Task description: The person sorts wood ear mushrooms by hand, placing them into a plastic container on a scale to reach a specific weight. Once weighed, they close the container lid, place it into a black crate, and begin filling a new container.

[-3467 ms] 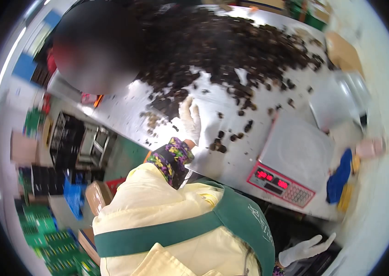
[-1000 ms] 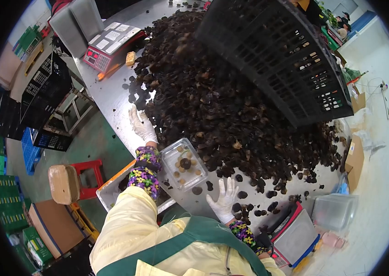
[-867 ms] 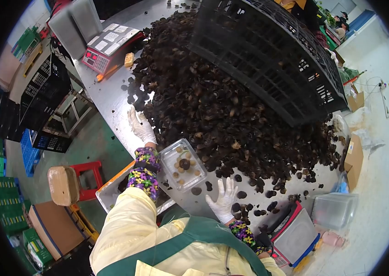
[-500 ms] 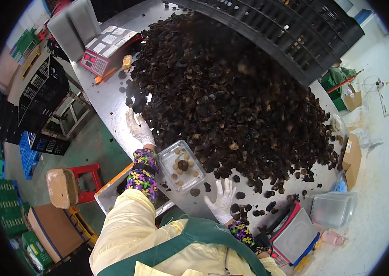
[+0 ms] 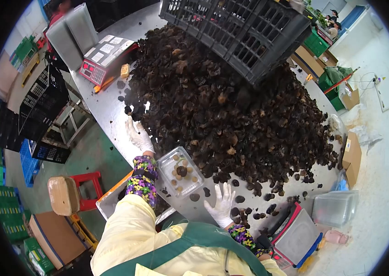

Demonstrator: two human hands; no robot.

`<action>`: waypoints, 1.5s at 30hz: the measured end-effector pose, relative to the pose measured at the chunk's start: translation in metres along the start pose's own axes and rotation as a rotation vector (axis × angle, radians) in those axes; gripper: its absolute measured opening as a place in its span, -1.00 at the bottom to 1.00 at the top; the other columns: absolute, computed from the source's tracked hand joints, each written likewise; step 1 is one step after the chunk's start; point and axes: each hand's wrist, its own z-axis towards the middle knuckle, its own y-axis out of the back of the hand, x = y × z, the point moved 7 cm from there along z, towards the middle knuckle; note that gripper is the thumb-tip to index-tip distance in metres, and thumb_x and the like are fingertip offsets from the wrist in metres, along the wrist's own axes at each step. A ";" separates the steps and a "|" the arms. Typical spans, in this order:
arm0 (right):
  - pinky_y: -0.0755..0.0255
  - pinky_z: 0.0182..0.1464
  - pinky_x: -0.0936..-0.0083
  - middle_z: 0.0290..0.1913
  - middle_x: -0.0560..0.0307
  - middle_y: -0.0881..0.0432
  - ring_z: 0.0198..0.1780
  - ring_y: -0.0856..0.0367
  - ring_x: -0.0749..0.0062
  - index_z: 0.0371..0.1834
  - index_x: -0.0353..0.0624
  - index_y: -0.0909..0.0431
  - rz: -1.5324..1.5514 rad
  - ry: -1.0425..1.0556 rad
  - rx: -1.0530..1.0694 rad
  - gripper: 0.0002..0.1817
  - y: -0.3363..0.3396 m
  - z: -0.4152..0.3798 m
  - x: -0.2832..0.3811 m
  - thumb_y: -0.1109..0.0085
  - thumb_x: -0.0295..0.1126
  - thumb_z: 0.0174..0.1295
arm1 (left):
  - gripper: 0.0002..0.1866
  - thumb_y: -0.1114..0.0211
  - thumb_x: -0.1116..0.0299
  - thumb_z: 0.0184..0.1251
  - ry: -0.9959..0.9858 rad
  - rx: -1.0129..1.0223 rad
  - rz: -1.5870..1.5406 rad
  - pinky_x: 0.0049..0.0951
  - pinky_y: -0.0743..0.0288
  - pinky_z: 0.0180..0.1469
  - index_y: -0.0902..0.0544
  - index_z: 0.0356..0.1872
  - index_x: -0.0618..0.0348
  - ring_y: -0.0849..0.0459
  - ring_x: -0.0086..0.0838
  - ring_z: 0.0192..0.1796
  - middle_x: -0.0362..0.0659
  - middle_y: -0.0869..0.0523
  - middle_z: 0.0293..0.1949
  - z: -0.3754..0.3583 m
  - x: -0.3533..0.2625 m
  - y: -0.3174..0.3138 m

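Note:
My left hand (image 5: 139, 136), in a white glove, rests open at the near left edge of a big heap of dark brown wood ear mushrooms (image 5: 212, 106). Also gloved, my right hand (image 5: 221, 204) lies open with spread fingers on the metal table (image 5: 190, 207), beside a few loose dark pieces. Between the two hands stands a clear plastic tray (image 5: 193, 188) with several round tan pieces and one dark piece in it. Neither hand holds anything. Above the far side of the heap, a black plastic crate (image 5: 245, 37) is tilted, with part of a hand at its upper corner.
A red scale (image 5: 94, 71) stands at the left with a yellow block (image 5: 125, 70) near it. Another scale (image 5: 295, 237) and stacked clear trays (image 5: 334, 207) are at the right. A red stool (image 5: 88, 186) and a white bin (image 5: 107, 204) stand below the table's left edge.
The black crate has moved left and tipped more upright over the heap, uncovering the far right background. My hands have hardly moved.

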 end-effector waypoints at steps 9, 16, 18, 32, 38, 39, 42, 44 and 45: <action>0.12 0.48 -0.40 0.52 -0.16 -0.12 0.55 -0.06 -0.21 0.54 0.10 -0.19 0.008 0.006 0.001 -0.04 -0.001 0.002 0.000 -0.44 -0.01 0.05 | -0.45 -0.07 0.00 0.54 0.009 0.008 -0.009 -0.13 -0.17 0.49 -0.51 0.37 0.14 -0.36 -0.04 0.47 0.11 -0.49 0.38 0.001 0.005 -0.004; 0.14 0.49 -0.40 0.53 -0.14 -0.14 0.56 -0.04 -0.16 0.56 0.16 -0.18 0.055 -0.035 -0.013 -0.04 0.000 0.002 -0.003 -0.40 0.02 0.05 | -0.51 -0.08 0.13 0.58 0.020 0.013 -0.103 -0.19 -0.28 0.42 -0.51 0.30 0.30 -0.50 -0.03 0.32 0.14 -0.56 0.28 0.012 0.015 -0.005; 0.11 0.48 -0.37 0.52 -0.12 -0.16 0.55 -0.06 -0.14 0.55 0.14 -0.19 0.061 -0.044 -0.034 -0.04 0.000 0.002 -0.004 -0.39 -0.01 0.03 | -0.47 -0.08 0.11 0.59 0.143 0.052 -0.280 -0.22 -0.28 0.44 -0.46 0.34 0.35 -0.48 -0.06 0.35 0.16 -0.52 0.32 0.014 0.019 0.000; -0.46 0.24 0.19 0.09 -0.05 -0.64 0.13 -0.59 0.02 0.11 -0.10 -0.60 0.186 -0.227 -0.197 -0.62 0.151 -0.050 -0.033 -0.22 -0.40 0.20 | -0.75 -0.23 0.47 0.47 -0.204 0.837 -0.444 -0.42 -0.50 0.21 -0.67 0.10 0.19 -0.61 -0.40 0.18 -0.07 -0.59 0.25 -0.179 -0.229 0.063; -0.41 0.29 0.20 0.16 -0.07 -0.58 0.20 -0.53 0.00 0.14 -0.10 -0.61 0.095 -0.482 -0.209 -0.58 0.161 -0.141 -0.082 -0.28 -0.43 0.16 | -0.33 -0.42 0.06 0.23 -0.793 1.063 -0.017 0.11 -0.20 0.44 -0.48 0.39 -0.16 -0.29 0.12 0.45 0.10 -0.39 0.41 -0.318 -0.253 -0.007; -0.41 0.29 0.18 0.15 -0.08 -0.58 0.19 -0.53 -0.02 0.14 -0.09 -0.61 0.100 -0.493 -0.188 -0.58 0.159 -0.150 -0.083 -0.28 -0.43 0.16 | -0.25 -0.43 0.01 0.21 -0.851 1.024 0.059 0.27 -0.11 0.45 -0.39 0.45 -0.23 -0.18 0.17 0.51 0.11 -0.28 0.48 -0.325 -0.259 -0.019; -0.41 0.28 0.15 0.14 -0.11 -0.58 0.18 -0.52 -0.06 0.13 -0.10 -0.62 0.128 -0.474 -0.170 -0.58 0.156 -0.160 -0.080 -0.29 -0.42 0.15 | -0.16 -0.41 -0.20 0.15 -0.835 0.864 0.229 0.31 -0.03 0.48 -0.36 0.47 -0.24 -0.15 0.15 0.54 0.08 -0.28 0.48 -0.325 -0.273 -0.061; -0.41 0.28 0.15 0.14 -0.12 -0.57 0.19 -0.52 -0.06 0.12 -0.10 -0.62 0.146 -0.476 -0.142 -0.59 0.153 -0.160 -0.080 -0.29 -0.42 0.15 | -0.16 -0.39 -0.27 0.13 -0.836 0.794 0.287 0.29 -0.05 0.47 -0.39 0.45 -0.25 -0.19 0.13 0.52 0.06 -0.31 0.46 -0.327 -0.274 -0.079; -0.41 0.28 0.15 0.14 -0.12 -0.58 0.19 -0.52 -0.06 0.12 -0.11 -0.62 0.150 -0.471 -0.144 -0.59 0.153 -0.160 -0.080 -0.29 -0.43 0.15 | -0.18 -0.39 -0.27 0.13 -0.836 0.849 0.318 0.26 -0.09 0.46 -0.43 0.41 -0.25 -0.23 0.09 0.49 0.04 -0.34 0.44 -0.333 -0.275 -0.083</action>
